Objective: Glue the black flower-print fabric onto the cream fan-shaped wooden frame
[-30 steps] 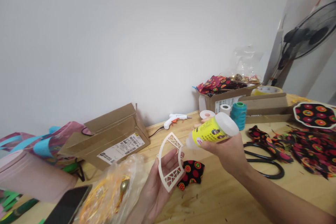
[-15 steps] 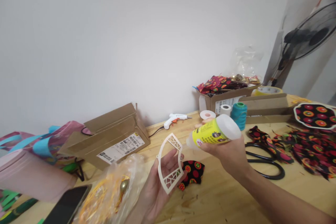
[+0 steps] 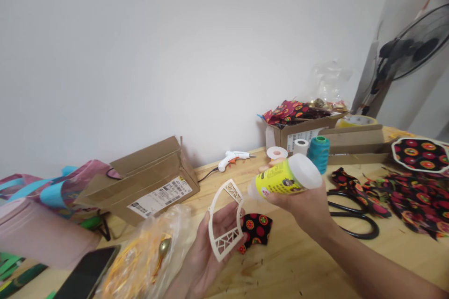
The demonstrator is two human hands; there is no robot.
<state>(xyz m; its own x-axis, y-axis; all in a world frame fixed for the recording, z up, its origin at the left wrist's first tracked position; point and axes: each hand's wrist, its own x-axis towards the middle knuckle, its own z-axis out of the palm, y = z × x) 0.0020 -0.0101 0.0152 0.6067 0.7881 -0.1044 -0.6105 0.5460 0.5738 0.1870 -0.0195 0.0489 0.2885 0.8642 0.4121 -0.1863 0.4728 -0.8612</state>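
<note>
My left hand [image 3: 206, 252] is closed around the lower edge of a cream, fan-shaped openwork frame [image 3: 214, 229], with lattice at both ends and an open middle. My right hand [image 3: 301, 201] grips a glue bottle [image 3: 277, 178] with a yellow label and a clear base. The bottle is tipped sideways, its narrow end pointing left and down at the frame's right edge. I cannot tell whether the tip touches it. Just right of the left fingers, a piece of black floral fabric [image 3: 258, 229] lies on the table.
A white glue gun [image 3: 233, 160] lies by the wall. Scissors with black handles [image 3: 358, 225], teal thread [image 3: 319, 155] and floral scraps [image 3: 414, 205] are on the right. At left are a cardboard box [image 3: 150, 187], a bag of yellow tassels [image 3: 140, 261] and a phone [image 3: 86, 275].
Both hands keep their holds. The frame has turned slightly and the bottle has shifted a little left. The view has moved slightly.
</note>
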